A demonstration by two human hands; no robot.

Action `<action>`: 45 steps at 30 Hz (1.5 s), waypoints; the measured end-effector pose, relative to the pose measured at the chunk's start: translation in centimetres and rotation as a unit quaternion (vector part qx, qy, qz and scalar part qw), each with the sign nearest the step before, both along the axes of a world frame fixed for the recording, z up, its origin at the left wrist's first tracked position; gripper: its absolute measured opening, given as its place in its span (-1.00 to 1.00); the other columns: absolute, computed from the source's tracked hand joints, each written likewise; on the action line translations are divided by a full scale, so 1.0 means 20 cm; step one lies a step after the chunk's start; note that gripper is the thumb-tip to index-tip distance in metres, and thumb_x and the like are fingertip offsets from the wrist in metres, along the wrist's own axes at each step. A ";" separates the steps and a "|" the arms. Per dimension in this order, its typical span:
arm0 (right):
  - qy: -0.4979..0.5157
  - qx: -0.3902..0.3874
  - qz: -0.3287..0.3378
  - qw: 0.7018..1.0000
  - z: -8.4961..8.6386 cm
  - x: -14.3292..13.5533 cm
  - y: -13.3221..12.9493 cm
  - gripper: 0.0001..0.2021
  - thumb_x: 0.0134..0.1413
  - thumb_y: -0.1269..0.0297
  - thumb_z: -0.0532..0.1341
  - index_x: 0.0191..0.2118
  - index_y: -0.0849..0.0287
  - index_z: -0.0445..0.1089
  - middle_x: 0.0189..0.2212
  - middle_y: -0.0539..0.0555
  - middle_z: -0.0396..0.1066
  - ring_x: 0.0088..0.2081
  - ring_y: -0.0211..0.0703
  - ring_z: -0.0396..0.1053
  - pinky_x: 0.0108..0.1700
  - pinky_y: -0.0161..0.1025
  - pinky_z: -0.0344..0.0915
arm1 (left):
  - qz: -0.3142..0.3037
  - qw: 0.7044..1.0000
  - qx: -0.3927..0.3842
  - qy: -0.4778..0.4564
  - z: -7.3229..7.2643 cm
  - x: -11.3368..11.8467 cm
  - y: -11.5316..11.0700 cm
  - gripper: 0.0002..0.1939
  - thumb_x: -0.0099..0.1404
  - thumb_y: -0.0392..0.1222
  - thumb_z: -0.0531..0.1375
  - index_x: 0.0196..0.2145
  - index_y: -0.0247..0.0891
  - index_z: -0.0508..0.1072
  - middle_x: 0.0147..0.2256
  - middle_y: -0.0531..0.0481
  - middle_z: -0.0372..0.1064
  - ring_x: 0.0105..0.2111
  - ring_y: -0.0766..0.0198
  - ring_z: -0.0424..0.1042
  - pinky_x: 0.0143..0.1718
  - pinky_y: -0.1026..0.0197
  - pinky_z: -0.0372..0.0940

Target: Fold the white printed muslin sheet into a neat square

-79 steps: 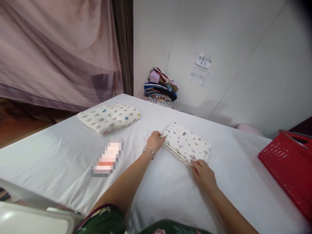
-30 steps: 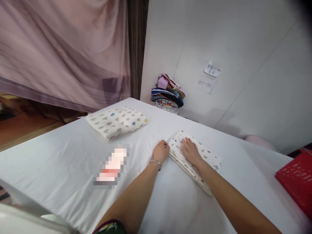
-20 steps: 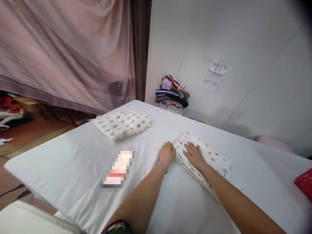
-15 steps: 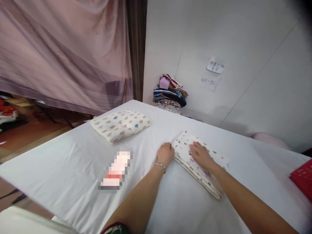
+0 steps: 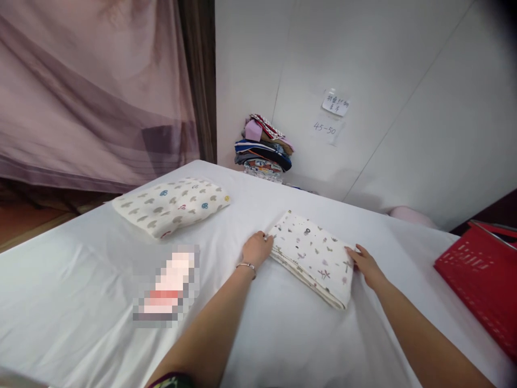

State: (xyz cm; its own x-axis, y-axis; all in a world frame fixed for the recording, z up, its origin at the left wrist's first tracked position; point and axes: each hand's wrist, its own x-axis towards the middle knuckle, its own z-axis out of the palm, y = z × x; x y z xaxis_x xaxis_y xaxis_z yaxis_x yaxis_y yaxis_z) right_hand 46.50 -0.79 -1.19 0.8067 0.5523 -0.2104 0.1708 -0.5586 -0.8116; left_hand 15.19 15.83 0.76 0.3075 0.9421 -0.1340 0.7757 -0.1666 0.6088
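Observation:
A folded white cloth [image 5: 309,248] with small animal and plant prints lies on the white-covered table. My left hand [image 5: 257,247], with a bracelet at its wrist, is closed on the cloth's left corner. At the opposite edge my right hand [image 5: 367,267] holds the cloth between thumb and fingers; part of that grip is hidden. Further left rests a second folded white cloth [image 5: 173,207], printed with grey mushroom-like shapes and a few coloured ones, apart from both hands.
A blurred-out flat object [image 5: 167,285] lies on the table [image 5: 92,280] left of my left arm. A red bag [image 5: 476,275] sits at the right. Behind the table, a stack of folded clothes [image 5: 264,148] stands against the wall with paper notes [image 5: 335,103]. A pink curtain [image 5: 92,91] hangs at left.
My right hand has moved from the top of the printed cloth to its right edge. The cloth's right end is now folded in, making it shorter. The view has turned to the right.

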 end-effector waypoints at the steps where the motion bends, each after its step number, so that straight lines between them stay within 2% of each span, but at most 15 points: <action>1: 0.024 0.010 -0.008 1.000 0.01 -0.01 0.00 -0.21 -0.18 -0.05 0.21 0.19 0.16 0.00 -0.03 0.19 0.30 -0.12 -0.03 0.34 -0.15 -0.21 0.32 | 0.001 1.000 -0.011 -0.006 0.01 0.00 0.00 -0.59 0.19 0.06 -0.06 -0.16 -0.24 0.35 -0.17 -0.16 0.40 -0.17 0.12 0.36 -0.21 0.18 0.17; 6: 0.102 0.054 -0.032 0.993 0.05 0.00 0.07 -0.24 -0.25 0.10 0.30 0.13 0.19 0.08 -0.04 0.22 0.31 -0.12 -0.03 0.34 -0.28 -0.25 0.37 | 0.011 0.998 -0.041 -0.056 0.01 -0.01 0.01 -0.63 0.16 0.02 -0.01 -0.17 -0.21 0.35 -0.21 -0.14 0.42 -0.21 0.11 0.38 -0.27 0.19 0.18; 11: 0.164 0.127 -0.055 0.977 0.03 0.01 0.12 -0.22 -0.28 0.25 0.33 0.13 0.21 0.05 -0.03 0.22 0.30 -0.15 -0.06 0.37 -0.30 -0.28 0.39 | 0.018 0.991 -0.069 -0.111 0.00 0.00 0.03 -0.67 0.13 -0.06 0.03 -0.16 -0.22 0.32 -0.29 -0.07 0.42 -0.30 0.20 0.39 -0.32 0.25 0.20; 15: 0.193 0.144 -0.057 0.969 0.01 0.00 0.10 -0.19 -0.24 0.23 0.32 0.17 0.19 -0.05 -0.05 0.22 0.33 -0.19 -0.08 0.39 -0.30 -0.29 0.39 | 0.027 0.988 -0.076 -0.135 -0.03 0.00 0.05 -0.60 0.12 -0.10 0.06 -0.08 -0.24 0.27 -0.17 -0.10 0.36 -0.23 0.22 0.37 -0.26 0.27 0.19; 18: 0.202 0.119 -0.018 0.972 0.02 -0.04 0.07 -0.28 -0.18 0.14 0.29 0.13 0.17 0.03 -0.09 0.22 0.36 -0.24 -0.08 0.41 -0.34 -0.25 0.39 | 0.015 0.984 -0.097 -0.151 -0.04 0.00 0.06 -0.55 0.13 -0.08 0.05 -0.02 -0.25 0.23 -0.14 -0.11 0.35 -0.21 0.22 0.36 -0.24 0.27 0.19; 20: 0.202 0.090 0.017 0.975 0.03 -0.08 0.05 -0.38 -0.15 0.09 0.26 0.06 0.16 0.13 -0.14 0.21 0.40 -0.29 -0.07 0.42 -0.38 -0.21 0.38 | 0.004 0.981 -0.116 -0.158 -0.05 0.00 0.07 -0.53 0.13 -0.05 0.06 0.00 -0.25 0.22 -0.15 -0.11 0.37 -0.21 0.22 0.37 -0.23 0.27 0.19; 23: 0.171 0.094 0.014 0.981 0.05 -0.11 0.06 -0.41 -0.18 0.17 0.29 0.04 0.14 0.17 -0.19 0.18 0.42 -0.34 -0.08 0.43 -0.37 -0.20 0.38 | -0.004 0.977 -0.137 -0.161 -0.05 -0.01 0.07 -0.51 0.12 -0.06 0.07 0.01 -0.24 0.21 -0.14 -0.10 0.37 -0.21 0.23 0.37 -0.24 0.28 0.19; 25: 0.131 0.144 -0.004 0.981 0.06 -0.09 0.10 -0.31 -0.20 0.23 0.30 0.12 0.09 0.08 -0.14 0.15 0.40 -0.31 -0.10 0.43 -0.32 -0.21 0.39 | -0.012 0.976 -0.147 -0.159 -0.05 -0.01 0.07 -0.48 0.10 -0.09 0.08 0.04 -0.23 0.19 -0.14 -0.09 0.37 -0.22 0.24 0.37 -0.26 0.29 0.20; 27: 0.088 0.184 -0.018 0.979 0.07 -0.06 0.15 -0.19 -0.19 0.21 0.30 0.20 0.03 -0.09 -0.07 0.15 0.35 -0.26 -0.09 0.43 -0.28 -0.22 0.39 | -0.029 0.974 -0.158 -0.162 -0.05 0.00 0.05 -0.42 0.08 -0.11 0.11 0.07 -0.22 0.14 -0.15 -0.07 0.37 -0.24 0.25 0.38 -0.29 0.31 0.21; 29: 0.060 0.162 -0.035 0.984 0.08 -0.01 0.21 -0.11 -0.19 0.14 0.30 0.24 0.07 -0.20 0.00 0.21 0.28 -0.20 -0.05 0.41 -0.27 -0.20 0.39 | -0.045 0.970 -0.170 -0.167 -0.05 0.02 0.03 -0.37 0.06 -0.13 0.13 0.11 -0.22 0.08 -0.17 -0.06 0.38 -0.27 0.26 0.39 -0.32 0.32 0.22; 32: 0.054 0.055 -0.042 0.996 0.06 0.06 0.26 -0.07 -0.21 0.03 0.28 0.24 0.22 -0.19 0.05 0.33 0.19 -0.11 0.03 0.35 -0.19 -0.15 0.35 | -0.049 0.966 -0.181 -0.176 -0.04 0.04 0.00 -0.33 0.05 -0.15 0.14 0.12 -0.24 0.05 -0.18 -0.07 0.37 -0.30 0.27 0.39 -0.35 0.32 0.23; 34: 0.049 0.015 -0.029 0.998 0.04 0.08 0.26 -0.05 -0.22 -0.05 0.25 0.24 0.22 -0.18 0.09 0.34 0.14 -0.07 0.04 0.33 -0.16 -0.14 0.33 | -0.042 0.961 -0.200 -0.188 -0.02 0.04 -0.01 -0.32 0.05 -0.10 0.16 0.11 -0.24 0.05 -0.15 -0.09 0.35 -0.32 0.28 0.38 -0.40 0.33 0.23; 37: 0.060 0.010 -0.005 0.998 0.02 0.10 0.23 -0.03 -0.23 -0.16 0.21 0.25 0.15 -0.22 0.11 0.31 0.11 -0.09 0.00 0.34 -0.19 -0.17 0.35 | -0.029 0.946 -0.243 -0.214 0.02 0.03 -0.02 -0.29 0.06 -0.03 0.15 0.13 -0.27 0.02 -0.10 -0.14 0.30 -0.36 0.30 0.37 -0.49 0.35 0.22; 40: 0.106 0.006 0.006 0.994 0.02 0.08 0.16 -0.04 -0.22 -0.17 0.20 0.25 0.12 -0.24 0.11 0.29 0.12 -0.09 -0.01 0.34 -0.23 -0.17 0.36 | -0.024 0.943 -0.253 -0.217 0.04 0.02 -0.02 -0.30 0.07 -0.05 0.14 0.13 -0.28 0.02 -0.08 -0.16 0.28 -0.35 0.31 0.36 -0.51 0.36 0.21; 45: 0.109 0.009 0.042 0.993 0.03 -0.01 0.02 -0.12 -0.22 -0.10 0.24 0.22 0.08 -0.11 0.07 0.23 0.19 -0.10 0.01 0.34 -0.18 -0.10 0.33 | -0.033 0.955 -0.222 -0.195 0.01 0.02 -0.01 -0.33 0.06 -0.12 0.13 0.12 -0.24 0.04 -0.09 -0.12 0.29 -0.31 0.28 0.37 -0.42 0.33 0.24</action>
